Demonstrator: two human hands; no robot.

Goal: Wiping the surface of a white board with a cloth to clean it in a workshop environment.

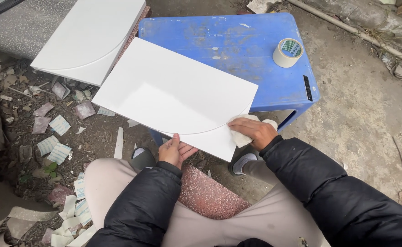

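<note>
Pressed under the right hand (pixel 255 130), a crumpled white cloth (pixel 244 137) sits against the near right corner of a flat white rectangular panel (pixel 173 93) with a curved groove across it; the fingers are curled down over the cloth, pinning it to the panel's surface at the edge. Opposite it, the left hand (pixel 175 151) cups the panel's near edge from below, palm up, thumb lying on the top face and the other fingers tucked beneath, so the board is steadied between the two hands.

That white panel lies tilted across the near left part of a scuffed blue plastic table (pixel 265 64), with its near edge hanging past the table toward the person's lap. A roll of pale tape with a green-printed core (pixel 287 52) stands on the table's right side, well apart from the panel. A second white panel with a similar curved line (pixel 89 39) rests at the upper left on a grey speckled slab (pixel 22 27), just beside the first panel's far corner.

Both arms wear black padded sleeves over beige trousers. A reddish speckled stone seat (pixel 207 192) shows between the knees. Torn paper backing strips (pixel 54 146) litter the dirt ground on the left
</note>
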